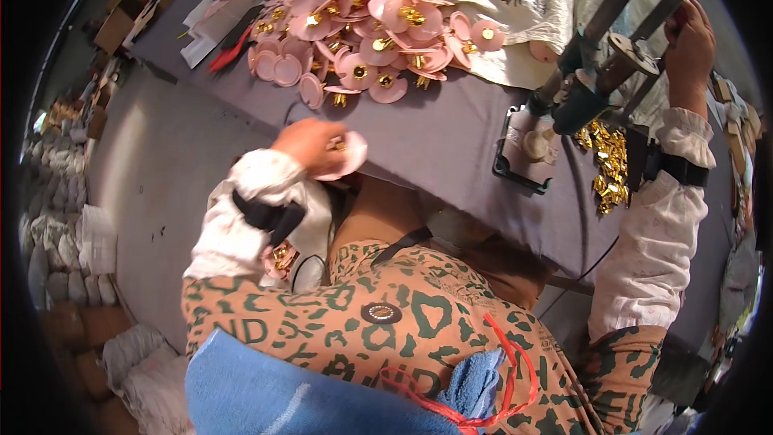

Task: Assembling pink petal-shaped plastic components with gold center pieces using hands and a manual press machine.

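In my left hand (310, 147), at the table's near edge, is a round pink disc (355, 158) with a bit of gold metal at its middle; the fingers are closed on it. My right hand (694, 42) is raised at the far right, fingers wrapped round the lever of a dark green hand press, the grip itself mostly hidden. The hand press (581, 101) stands on the grey-covered table, and on its base is a round pale die (536, 145). Beside the base lies a heap of small gold metal pieces (609, 167).
A big pile of pink discs with gold fittings (362, 32) covers the far table (419, 141). Behind it lies a printed white sack (515, 12). To the left are a red-handled tool (231, 54) and a white tray (197, 50). More discs (282, 259) show in a bag by my left forearm.
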Demonstrator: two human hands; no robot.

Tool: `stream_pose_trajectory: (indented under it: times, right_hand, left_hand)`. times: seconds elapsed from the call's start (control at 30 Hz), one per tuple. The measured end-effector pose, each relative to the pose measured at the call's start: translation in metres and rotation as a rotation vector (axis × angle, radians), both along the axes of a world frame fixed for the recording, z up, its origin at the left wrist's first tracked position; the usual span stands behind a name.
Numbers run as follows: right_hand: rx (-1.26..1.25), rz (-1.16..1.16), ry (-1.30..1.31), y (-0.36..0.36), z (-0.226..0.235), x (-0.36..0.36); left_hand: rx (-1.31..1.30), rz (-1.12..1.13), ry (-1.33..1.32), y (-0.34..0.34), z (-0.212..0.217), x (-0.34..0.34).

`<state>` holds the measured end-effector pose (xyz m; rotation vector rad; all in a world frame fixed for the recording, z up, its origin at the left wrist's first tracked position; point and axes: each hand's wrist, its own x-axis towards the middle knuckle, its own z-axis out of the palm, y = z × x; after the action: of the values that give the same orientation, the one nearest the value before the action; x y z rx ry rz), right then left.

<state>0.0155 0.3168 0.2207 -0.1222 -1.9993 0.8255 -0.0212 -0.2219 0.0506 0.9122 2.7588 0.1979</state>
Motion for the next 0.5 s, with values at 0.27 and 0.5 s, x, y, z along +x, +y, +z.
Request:
stream_pose_trajectory:
  times: [0.27,0.5]
  right_hand:
    - [0.0,-0.047,0.048,0.001,-0.001,0.0]
    - [-0.357,0.279,0.243,0.007,-0.007,-0.013]
  left_hand:
    - [0.032,0.15,-0.083,-0.061,0.009,-0.012]
    - [0.372,-0.029,0.438,0.091,-0.098,-0.093]
